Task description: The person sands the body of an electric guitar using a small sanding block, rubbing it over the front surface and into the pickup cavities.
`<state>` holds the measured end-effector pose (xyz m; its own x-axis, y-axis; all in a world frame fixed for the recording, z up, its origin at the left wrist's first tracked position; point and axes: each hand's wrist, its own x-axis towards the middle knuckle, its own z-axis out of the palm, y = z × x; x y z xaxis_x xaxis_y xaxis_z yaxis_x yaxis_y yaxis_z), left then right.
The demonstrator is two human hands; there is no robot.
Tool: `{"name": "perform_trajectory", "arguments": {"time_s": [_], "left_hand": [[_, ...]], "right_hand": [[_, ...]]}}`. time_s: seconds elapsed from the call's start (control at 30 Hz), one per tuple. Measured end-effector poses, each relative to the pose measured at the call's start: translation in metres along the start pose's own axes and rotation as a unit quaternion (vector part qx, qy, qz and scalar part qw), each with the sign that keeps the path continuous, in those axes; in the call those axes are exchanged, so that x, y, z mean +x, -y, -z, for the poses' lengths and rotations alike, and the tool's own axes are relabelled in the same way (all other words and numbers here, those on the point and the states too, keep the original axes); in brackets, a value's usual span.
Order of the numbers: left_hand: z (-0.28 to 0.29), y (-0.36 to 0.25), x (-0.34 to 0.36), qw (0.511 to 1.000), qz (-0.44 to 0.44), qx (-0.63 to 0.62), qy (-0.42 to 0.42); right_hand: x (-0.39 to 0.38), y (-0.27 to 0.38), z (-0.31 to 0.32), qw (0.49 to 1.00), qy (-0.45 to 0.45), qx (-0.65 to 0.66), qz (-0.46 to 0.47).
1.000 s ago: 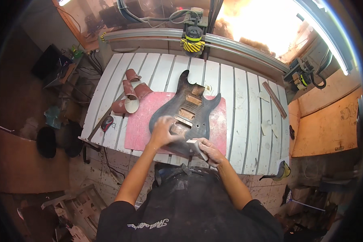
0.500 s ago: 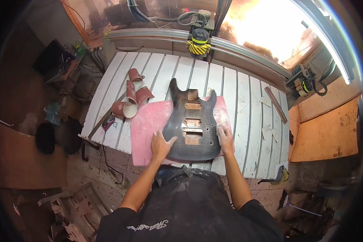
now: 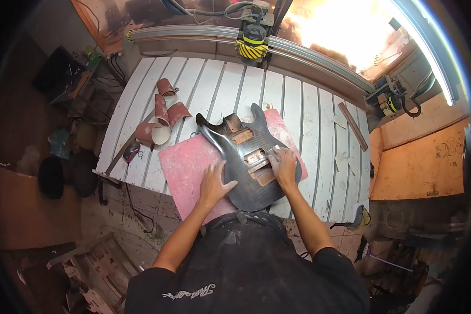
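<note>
A dark grey-black electric guitar body [image 3: 254, 191] with bare-wood cavities lies tilted on a dusty pink pad [image 3: 188, 162], its two horns pointing away from me. My left hand [image 3: 214, 183] grips the body's left edge, thumb on the top face and fingers along the side. On the right part of the top, beside the cavities, rests my right hand [image 3: 284, 166] with its fingers bent. A small pale piece shows at those fingertips, too small to name. Under the pad is a white slatted table [image 3: 235, 89].
Curled reddish-brown abrasive sheets [image 3: 178, 113] stand at the left, near a red and black computer mouse [image 3: 133, 151]. A brown strip [image 3: 352, 125] and pale scraps [image 3: 341, 161] lie at the right. Safety glasses [image 3: 359, 219] sit on the near right corner. A machine rail [image 3: 193, 33] spans the back.
The guitar body has turned counterclockwise, its horn end swinging left, and the pad has turned with it. My right hand has moved from the body's right edge onto its top face.
</note>
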<state>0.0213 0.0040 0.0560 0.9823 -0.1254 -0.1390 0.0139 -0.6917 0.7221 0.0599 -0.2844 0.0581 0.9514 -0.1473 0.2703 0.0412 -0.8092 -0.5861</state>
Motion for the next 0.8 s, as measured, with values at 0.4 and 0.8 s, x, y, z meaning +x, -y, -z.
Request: {"name": "perform_trajectory", "arguments": {"time_s": [0.4, 0.8], "left_hand": [[-0.011, -0.002, 0.014, 0.989, -0.075, 0.065, 0.107], [-0.012, -0.004, 0.019, 0.988, -0.077, 0.068, 0.114]], "right_hand": [[-0.015, 0.032, -0.004, 0.99, -0.013, -0.137, -0.027], [-0.027, 0.049, -0.008, 0.983, -0.022, -0.175, -0.048]]}}
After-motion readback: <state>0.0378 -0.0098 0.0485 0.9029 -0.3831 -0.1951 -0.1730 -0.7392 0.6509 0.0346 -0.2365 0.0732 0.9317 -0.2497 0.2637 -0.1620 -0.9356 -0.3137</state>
